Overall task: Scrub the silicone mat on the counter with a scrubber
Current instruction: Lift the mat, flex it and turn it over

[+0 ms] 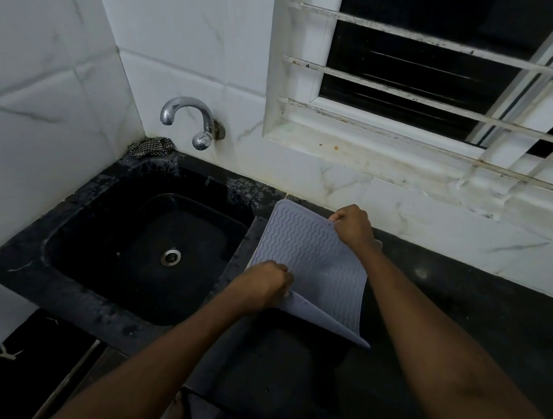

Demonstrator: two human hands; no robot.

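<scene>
One white tiled wall (41, 79), grey-veined, turning a corner behind the sink. One barred window (420, 81) to the right, panes dark, sill stained. One black tabletop (462, 316) along the wall, sink set into its left end. One black sink (107, 259), deep basin, speckled rim. One grey silicone mat (314, 258), wavy-ridged face up, held above the tabletop just right of the sink, bowed between both hands, near edge curling over to show a smooth underside. Right hand (352, 225): fingers curled, pinching the mat's far right corner near the wall. Left hand (266, 284): fingers curled, gripping the mat's near left edge beside the sink rim. One chrome tap (189, 116) on the wall above the sink's back edge. One checked cloth (151, 147), bunched in the corner left of the tap. One metal drain (171, 256) at basin centre.
</scene>
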